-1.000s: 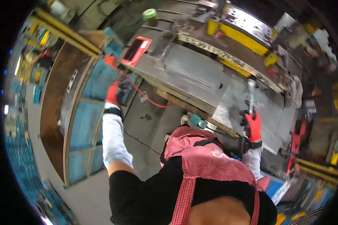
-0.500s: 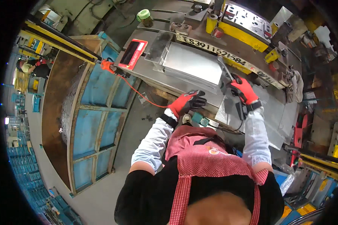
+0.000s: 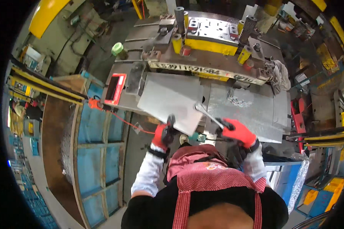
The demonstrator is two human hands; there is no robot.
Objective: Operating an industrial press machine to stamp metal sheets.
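A flat grey metal sheet [image 3: 168,100] lies slantwise across the front of the press bed, its near corner jutting past the edge toward me. My left hand [image 3: 164,134], in a red and black glove, pinches the sheet's near edge, thumb on top and fingers hidden below. My right hand [image 3: 237,132], gloved alike, is closed round a slim grey metal hand tool [image 3: 210,116]. The tool's rounded end rests on or just over the sheet's right part; I cannot tell whether it touches.
Right of the sheet lie wider, shiny metal sheets [image 3: 244,110]. Beyond stands a die with a yellow base [image 3: 210,45] and upright posts. A red-framed dark panel [image 3: 115,89] and green-lidded jar [image 3: 118,49] are at left. A blue-panelled bin [image 3: 90,133] stands far left, an orange cord [image 3: 130,124] before it.
The sheet has come toward me and turned out of line with the bed. My left hand has taken its near edge. My right hand and the tool have drawn nearer. The view has shifted.
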